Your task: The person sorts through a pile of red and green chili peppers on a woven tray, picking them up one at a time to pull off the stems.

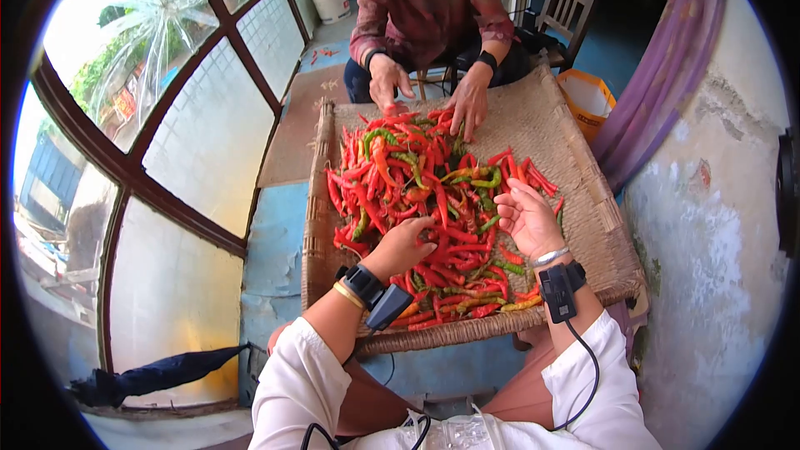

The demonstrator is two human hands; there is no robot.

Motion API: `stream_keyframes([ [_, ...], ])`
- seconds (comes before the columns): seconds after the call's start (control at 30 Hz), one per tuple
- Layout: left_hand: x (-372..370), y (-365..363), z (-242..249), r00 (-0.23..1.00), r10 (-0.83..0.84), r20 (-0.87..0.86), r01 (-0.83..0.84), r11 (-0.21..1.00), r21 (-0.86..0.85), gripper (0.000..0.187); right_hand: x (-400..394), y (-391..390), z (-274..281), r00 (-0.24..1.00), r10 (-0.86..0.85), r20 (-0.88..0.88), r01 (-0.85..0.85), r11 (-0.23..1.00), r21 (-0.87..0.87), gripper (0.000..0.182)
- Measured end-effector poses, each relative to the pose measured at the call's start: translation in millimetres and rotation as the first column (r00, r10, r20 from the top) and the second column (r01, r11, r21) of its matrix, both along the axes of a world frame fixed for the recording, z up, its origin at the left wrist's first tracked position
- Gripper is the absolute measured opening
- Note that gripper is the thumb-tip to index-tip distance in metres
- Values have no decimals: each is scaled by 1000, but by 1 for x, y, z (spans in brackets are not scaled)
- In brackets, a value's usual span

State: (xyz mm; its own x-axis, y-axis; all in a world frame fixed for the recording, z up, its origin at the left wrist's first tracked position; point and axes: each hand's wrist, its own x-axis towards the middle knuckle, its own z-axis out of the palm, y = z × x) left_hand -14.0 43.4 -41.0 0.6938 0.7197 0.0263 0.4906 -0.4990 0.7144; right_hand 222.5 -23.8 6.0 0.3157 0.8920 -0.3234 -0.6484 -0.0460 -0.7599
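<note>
A big heap of chili peppers (385, 171), mostly red with some green and orange ones, lies on a woven tray (518, 129) in front of me. My left hand (402, 247) is down at the near left part of the heap, touching the peppers. A gap shows between its thumb and index finger; the other fingers are partly hidden. My right hand (531, 218) is turned palm up over the right side of the heap, fingers loosely bent and apart, with no pepper visible in it. Both my wrists wear black devices, the right one with a cable.
Across the tray, a person (429, 12) sits with both hands on the far side of the heap. A yellow box (586, 104) and a wooden chair (568, 12) stand at the right. Windows (187, 117) line the left; a dark folded umbrella (158, 375) lies below them.
</note>
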Motion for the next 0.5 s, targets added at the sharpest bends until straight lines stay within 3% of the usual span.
stream_keyframes([
  [0.07,2,-3,-13,995,-25,95,16,995,94,51,-2,1,-4,967,253,-8,-253,967,37,34],
  [0.1,3,-2,-10,999,-51,5,51,998,44,58,-7,1,-5,958,287,20,-287,957,50,28],
  [0.13,4,-4,-13,998,-44,54,38,993,115,53,-11,0,-8,955,297,14,-297,955,25,28],
  [0.2,7,-7,-4,987,-17,157,23,999,-34,40,-15,2,-10,924,372,87,-372,928,-7,28],
  [0.27,11,-8,7,989,111,96,-88,973,-214,24,-20,1,-11,908,405,106,-403,914,-42,26],
  [0.33,11,-10,21,984,149,102,-119,959,-256,18,-28,3,-10,809,445,384,-406,896,-182,24],
  [0.37,10,-9,27,968,179,174,-120,945,-304,18,-31,4,-17,761,419,496,-406,903,-140,24],
  [0.4,10,-9,31,947,209,243,-115,929,-352,17,-33,3,-19,760,422,494,-406,902,-147,24],
  [0.47,8,-7,41,938,216,270,-97,914,-395,15,-36,3,-20,311,258,915,-439,893,-103,27],
  [0.5,6,-8,50,910,271,313,-81,859,-506,15,-40,2,-16,447,368,816,-498,860,-115,29],
])
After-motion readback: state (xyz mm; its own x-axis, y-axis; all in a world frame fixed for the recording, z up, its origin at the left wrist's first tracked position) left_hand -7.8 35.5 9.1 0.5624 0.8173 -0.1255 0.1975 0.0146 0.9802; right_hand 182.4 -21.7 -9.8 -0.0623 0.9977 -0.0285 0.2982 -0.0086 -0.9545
